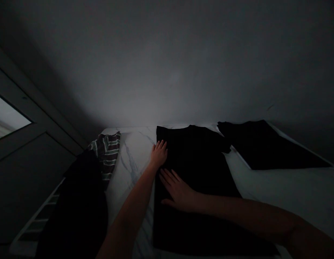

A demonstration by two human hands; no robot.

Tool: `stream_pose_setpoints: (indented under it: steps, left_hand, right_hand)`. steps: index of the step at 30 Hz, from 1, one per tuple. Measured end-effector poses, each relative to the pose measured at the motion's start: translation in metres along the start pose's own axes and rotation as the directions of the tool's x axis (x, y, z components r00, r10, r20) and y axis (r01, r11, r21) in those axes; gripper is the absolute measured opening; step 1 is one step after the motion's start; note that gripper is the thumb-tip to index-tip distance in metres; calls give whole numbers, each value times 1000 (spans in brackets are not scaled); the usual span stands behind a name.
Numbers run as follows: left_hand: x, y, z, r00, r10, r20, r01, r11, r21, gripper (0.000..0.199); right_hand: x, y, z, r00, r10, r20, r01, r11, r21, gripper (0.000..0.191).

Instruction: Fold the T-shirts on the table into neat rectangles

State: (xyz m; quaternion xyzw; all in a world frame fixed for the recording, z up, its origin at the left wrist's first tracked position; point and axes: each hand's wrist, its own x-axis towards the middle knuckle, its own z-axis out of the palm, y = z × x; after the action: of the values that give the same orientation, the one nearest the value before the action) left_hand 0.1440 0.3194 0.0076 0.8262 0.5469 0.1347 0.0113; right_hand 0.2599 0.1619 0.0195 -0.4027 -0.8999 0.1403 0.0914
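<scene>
A black short-sleeved shirt (193,169) lies spread on a white marbled table (131,154), its neck end toward the wall. My left hand (159,154) rests flat on the shirt's left edge, just below the left sleeve, with its fingers pointing to the wall. Lower down, my right hand (179,190) lies on the shirt with fingers spread, the fingertips near that same left edge and close to my left wrist. Neither hand grasps anything. The forearm on the right crosses over the lower part of the shirt.
At the left lie a striped garment (109,154) and a dark garment (77,205) partly over it. Another black garment (266,147) lies at the back right. A grey wall (172,72) rises behind the table, and a panelled door (29,154) stands at the left.
</scene>
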Motion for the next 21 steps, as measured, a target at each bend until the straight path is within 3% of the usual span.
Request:
stream_pose_setpoints:
  steps: [3,6,10,12,13,14,16,18,20,21]
  left_hand:
    - [0,1,-2,1000,17,-14,-17,1000,-3,49]
    - [0,2,-3,1000,14,-6,-14,999,31,49]
    - [-1,1,-5,999,34,-11,-33,995,99,49]
    - [0,-1,-5,997,75,-15,-72,989,128,48]
    - [3,-3,-5,995,101,-15,-98,986,134,48]
    - [7,-4,-5,993,121,-14,-118,984,134,47]
    - [19,-3,-3,991,131,-7,-130,985,117,46]
    - [33,4,-2,993,118,18,-120,989,90,45]
    - [46,17,-2,992,117,53,-120,991,57,43]
    - [51,25,-3,990,121,75,-124,992,35,43]
  right_hand:
    - [-30,-24,9,994,-77,71,69,992,110,83]
    - [-51,-39,4,974,-207,89,184,959,213,75]
    - [-67,-36,-17,943,-313,113,248,888,387,58]
    - [-78,-21,-30,985,-162,53,123,891,437,51]
    - [-86,-10,-36,1000,-15,-5,16,896,444,48]
    - [-96,1,-39,985,152,-75,-103,889,447,45]
    - [-121,22,-41,877,436,-202,-311,836,453,41]
    - [-147,35,-33,757,594,-272,-435,769,469,39]
    - [-168,39,-22,701,650,-292,-474,732,489,39]
    - [-176,38,-17,698,654,-292,-471,727,500,38]
